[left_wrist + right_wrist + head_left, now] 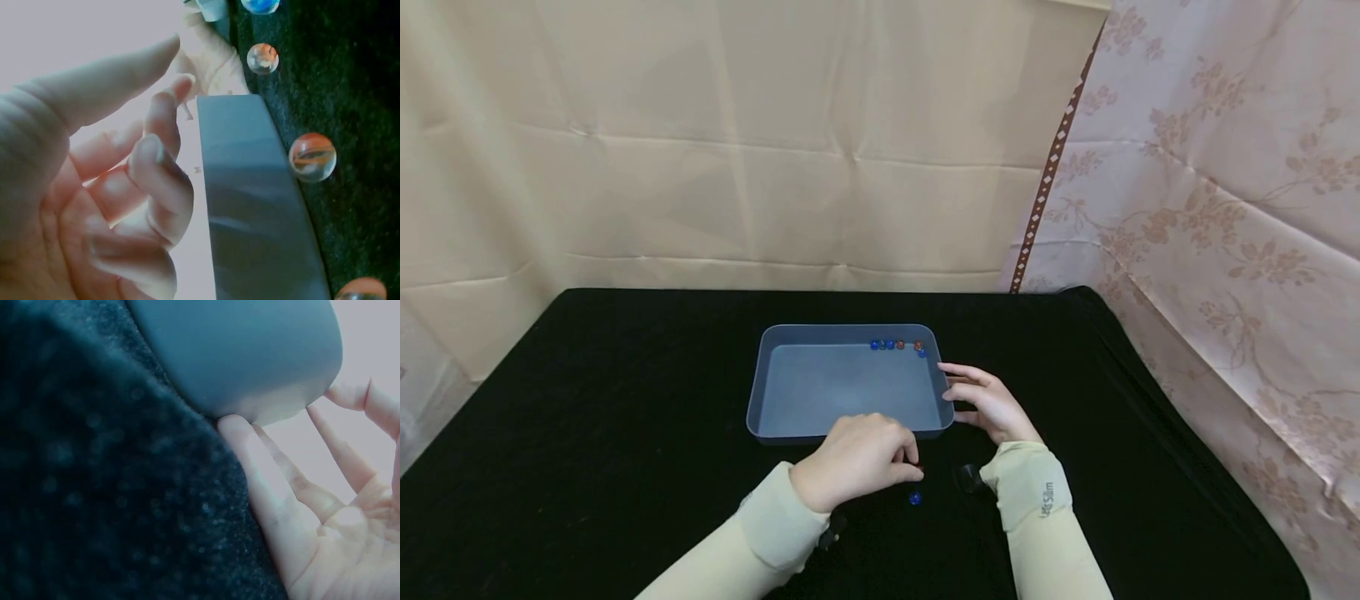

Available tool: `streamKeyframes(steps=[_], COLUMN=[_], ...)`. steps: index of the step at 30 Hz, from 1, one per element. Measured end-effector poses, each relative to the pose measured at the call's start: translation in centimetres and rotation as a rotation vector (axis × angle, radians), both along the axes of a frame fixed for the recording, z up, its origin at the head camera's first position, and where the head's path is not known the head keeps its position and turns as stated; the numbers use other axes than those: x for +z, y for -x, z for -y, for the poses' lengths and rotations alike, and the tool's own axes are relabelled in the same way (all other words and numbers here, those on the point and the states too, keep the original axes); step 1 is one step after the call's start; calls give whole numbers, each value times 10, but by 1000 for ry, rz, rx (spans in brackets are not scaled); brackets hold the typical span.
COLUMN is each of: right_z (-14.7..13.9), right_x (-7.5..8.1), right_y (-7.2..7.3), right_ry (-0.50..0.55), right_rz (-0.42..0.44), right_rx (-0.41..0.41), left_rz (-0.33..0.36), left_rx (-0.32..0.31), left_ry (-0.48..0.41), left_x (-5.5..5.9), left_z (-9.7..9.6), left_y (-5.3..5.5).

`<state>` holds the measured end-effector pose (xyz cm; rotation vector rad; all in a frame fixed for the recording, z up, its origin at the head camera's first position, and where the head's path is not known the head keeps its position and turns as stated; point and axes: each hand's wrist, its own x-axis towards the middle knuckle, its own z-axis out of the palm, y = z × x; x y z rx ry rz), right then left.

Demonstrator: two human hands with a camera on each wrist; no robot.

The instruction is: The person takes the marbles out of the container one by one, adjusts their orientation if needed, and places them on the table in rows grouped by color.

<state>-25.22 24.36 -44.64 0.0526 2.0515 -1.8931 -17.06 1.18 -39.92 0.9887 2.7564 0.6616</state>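
Observation:
My left hand (861,458) hovers at the tray's near side, thumb and fingers bent with a gap between them. In the left wrist view I see no marble in its fingers (162,181). A blue marble (915,498) lies on the black cloth just below it. Several clear marbles with orange swirls, one an orange marble (312,157), lie beside the tray's outer wall (250,187). My right hand (988,404) touches the right end of the blue-grey tray (756,400), its fingers and thumb spread and mostly straight. In the right wrist view its thumb (262,469) meets the tray's corner.
Inside the tray, blue marbles (891,344) and orange marbles (900,344) sit along the far wall, toward the right corner. Black cloth (625,400) covers the table. A beige curtain (700,167) hangs behind, with a floral curtain (1225,208) at right.

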Motion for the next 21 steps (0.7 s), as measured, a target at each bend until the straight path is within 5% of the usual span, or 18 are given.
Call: streamKeyframes(steps=[21], right_z=[2], right_x=[0], right_y=[-1], right_ry=[-7], right_rz=[1], right_rx=[-10], left_rz=[-3], left_rx=[95], left_ry=[-114], left_x=[7], left_z=[12], left_y=[7])
